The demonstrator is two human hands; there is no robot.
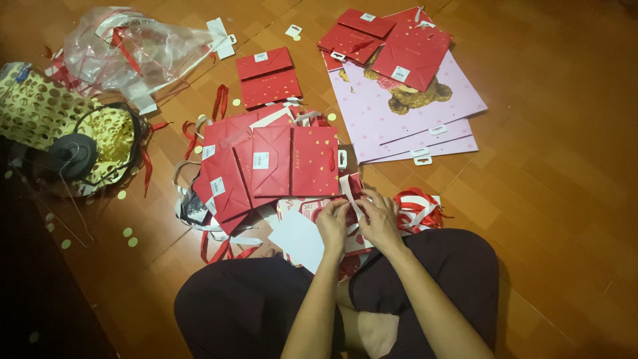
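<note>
Head view: a seated person with crossed legs in dark trousers (246, 306) works over a brown wooden parquet floor (551, 199).
Left hand (332, 225): fingers curled and pinched shut on a narrow white ribbon strip (351, 197), just above a white-and-red patterned paper gift bag (312, 211) lying flat against the knees.
Right hand (380, 218): also closed in a pinch on the same strip – fingertips touching those of the left hand; the exact grip is partly hidden.
Handling note: judged from the pose, keep the strip taut between both pinches and the bag flat, so the ribbon does not twist or tear the paper.
Beside the right hand: a loose tangle of red and white ribbons (419, 209).
Just beyond the hands: a heap of flat red paper gift bags with gold dots (272, 166) – overlapping, white labels showing.
Farther right: a stack of large pink paper bags with a bear picture (412, 106), small red bags on top.
Far left: a gold-spotted bag (40, 110) and crumpled clear plastic wrap (139, 46).
</note>
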